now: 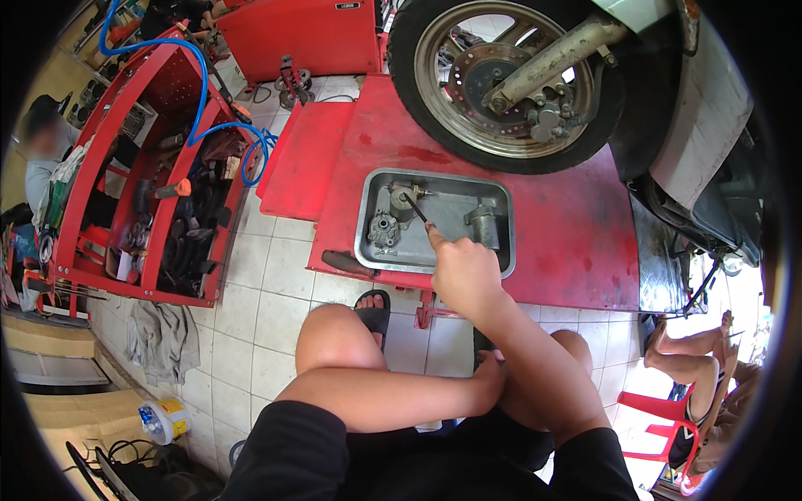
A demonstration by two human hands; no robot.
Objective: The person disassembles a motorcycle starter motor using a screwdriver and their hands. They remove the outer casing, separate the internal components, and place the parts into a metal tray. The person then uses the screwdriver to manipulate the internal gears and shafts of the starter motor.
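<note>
My right hand [466, 271] reaches over a shallow metal tray [434, 174] and grips a thin dark stick-like tool [417, 207]. Its tip meets a round metal part [403, 200] at the tray's far left; whether it is a brush or a driver is too small to tell. Just nearer lies a cast metal part with holes [383, 231]. A metal cylinder [483, 225] stands at the tray's right side, beyond my knuckles. Across my lap, my left hand [490, 384] rests against my right leg, its fingers mostly hidden.
The tray sits on a red lift platform [568, 225] under a motorcycle's front wheel [510, 83]. A dark elongated object [347, 264] lies by the tray's near-left corner. Left stands a red tool cart [150, 288] with a blue hose [200, 83]. A person sits on a red chair [656, 407] at right.
</note>
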